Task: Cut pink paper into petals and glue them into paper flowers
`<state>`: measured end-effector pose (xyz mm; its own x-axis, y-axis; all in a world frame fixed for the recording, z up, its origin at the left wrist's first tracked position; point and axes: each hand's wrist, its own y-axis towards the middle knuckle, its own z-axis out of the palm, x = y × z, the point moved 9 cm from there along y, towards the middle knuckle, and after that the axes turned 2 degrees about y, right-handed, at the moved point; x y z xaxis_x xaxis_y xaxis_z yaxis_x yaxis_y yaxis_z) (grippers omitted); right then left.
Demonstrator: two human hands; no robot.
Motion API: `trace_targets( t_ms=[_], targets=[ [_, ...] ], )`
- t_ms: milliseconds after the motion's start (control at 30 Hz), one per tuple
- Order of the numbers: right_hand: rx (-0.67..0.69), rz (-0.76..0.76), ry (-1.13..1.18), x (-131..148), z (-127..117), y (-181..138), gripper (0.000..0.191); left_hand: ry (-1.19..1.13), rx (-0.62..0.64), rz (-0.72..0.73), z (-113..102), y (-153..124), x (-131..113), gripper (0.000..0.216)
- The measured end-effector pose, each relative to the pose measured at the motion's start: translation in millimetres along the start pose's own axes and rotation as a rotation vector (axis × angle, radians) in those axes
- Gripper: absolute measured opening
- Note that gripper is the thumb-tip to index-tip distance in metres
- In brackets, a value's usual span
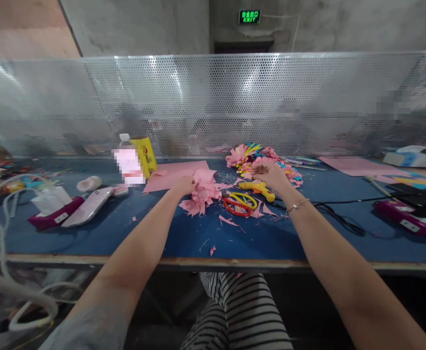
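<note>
My left hand (184, 185) is closed on a pink cut-paper flower (203, 193) that lies on the blue table top (169, 233). My right hand (269, 174) reaches forward, palm down with fingers curled, onto a pile of finished pink, yellow and blue paper flowers (249, 158); what its fingers hold is hidden. A yellow glue gun (257, 187) lies just beneath the right hand. Scissors with red and yellow handles (239, 203) rest between my two hands. A pink paper sheet (172, 175) lies behind the left hand.
A yellow box (145, 154), a bottle, a tape roll (88, 183), a phone (89, 206) and a magenta case (50, 216) sit at left. A black cable (339, 218), another magenta case (406, 218) and pink sheets (359, 165) sit at right. A perforated metal screen (213, 102) closes the back.
</note>
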<state>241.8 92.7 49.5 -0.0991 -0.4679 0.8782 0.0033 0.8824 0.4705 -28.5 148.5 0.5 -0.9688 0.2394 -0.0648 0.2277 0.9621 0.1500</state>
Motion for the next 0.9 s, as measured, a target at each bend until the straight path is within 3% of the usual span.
trace_targets(
  t_ms=[300,900],
  targets=[
    [0.011,0.006,0.000,-5.3,-1.0,1.1,0.026,-0.135,-0.032,-0.052,-7.2,-4.2,1.9,0.029],
    [-0.029,0.011,-0.065,1.9,0.4,-4.2,0.023,-0.210,-0.054,-0.033,6.5,9.8,10.2,0.025]
  ],
)
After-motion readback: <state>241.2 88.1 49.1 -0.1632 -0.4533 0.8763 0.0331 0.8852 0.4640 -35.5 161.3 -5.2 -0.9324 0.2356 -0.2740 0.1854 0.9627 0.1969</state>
